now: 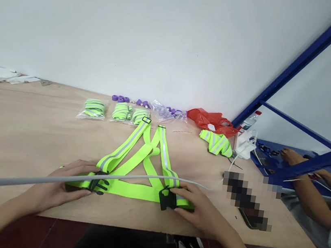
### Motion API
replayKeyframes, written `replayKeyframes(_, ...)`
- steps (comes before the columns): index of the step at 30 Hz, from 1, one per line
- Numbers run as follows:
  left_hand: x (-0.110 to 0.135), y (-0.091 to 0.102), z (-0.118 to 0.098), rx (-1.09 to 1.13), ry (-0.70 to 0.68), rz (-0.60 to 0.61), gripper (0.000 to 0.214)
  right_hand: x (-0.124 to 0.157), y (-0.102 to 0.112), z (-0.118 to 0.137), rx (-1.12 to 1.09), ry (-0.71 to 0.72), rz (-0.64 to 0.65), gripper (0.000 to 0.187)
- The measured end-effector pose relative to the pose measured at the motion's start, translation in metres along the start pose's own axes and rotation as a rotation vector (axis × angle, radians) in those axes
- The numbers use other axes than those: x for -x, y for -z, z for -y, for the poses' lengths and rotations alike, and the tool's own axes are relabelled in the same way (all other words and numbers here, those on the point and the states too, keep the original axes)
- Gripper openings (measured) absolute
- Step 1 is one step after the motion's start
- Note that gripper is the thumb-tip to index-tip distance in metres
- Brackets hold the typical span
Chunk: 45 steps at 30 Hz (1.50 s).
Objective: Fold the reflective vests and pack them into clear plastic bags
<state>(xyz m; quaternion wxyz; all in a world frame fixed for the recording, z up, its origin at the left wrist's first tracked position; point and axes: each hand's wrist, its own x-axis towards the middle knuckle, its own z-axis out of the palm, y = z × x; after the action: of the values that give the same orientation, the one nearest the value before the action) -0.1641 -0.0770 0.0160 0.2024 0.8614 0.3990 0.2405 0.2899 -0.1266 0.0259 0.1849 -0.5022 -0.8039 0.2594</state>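
A neon-yellow reflective strap vest (140, 157) lies spread on the wooden table (22, 132), its straps running away from me to a black slider. My left hand (63, 183) rests on the belt's left end, fingers closed around the strap beside a black pronged buckle (97, 182). On the belt's right end, my right hand (199, 209) pinches the strap next to the black buckle socket (167, 200). The two buckle halves are apart. A grey cable (37, 178) crosses in front of both hands.
Three bagged folded vests (94, 109) lie at the back with purple parts (120, 99), a red plastic bag (212, 121) and one loose folded vest (216, 143). Another person's arms (312, 198) work at the right by a blue frame (300, 65). Papers (2, 75) lie far left.
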Motion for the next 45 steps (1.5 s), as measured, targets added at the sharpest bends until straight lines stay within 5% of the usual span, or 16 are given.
replayKeyframes(5, -0.008, -0.008, -0.02, 0.042, 0.032, -0.102, 0.045, 0.0, -0.007, 0.002, -0.04, 0.046, -0.156, 0.043)
replayKeyframes(17, -0.024, -0.079, -0.068, 0.018, 0.015, -0.376, 0.042, -0.006, -0.042, 0.013, -0.066, 0.177, -0.409, 0.044)
replayKeyframes(26, -0.022, -0.089, -0.071, 0.099, 0.113, -0.325, 0.048, -0.003, -0.058, 0.021, -0.133, 0.126, -0.492, 0.039)
replayKeyframes(45, -0.023, -0.095, -0.073, 0.167, 0.144, -0.216, 0.05, -0.002, -0.068, 0.02, -0.179, 0.095, -0.448, 0.036)
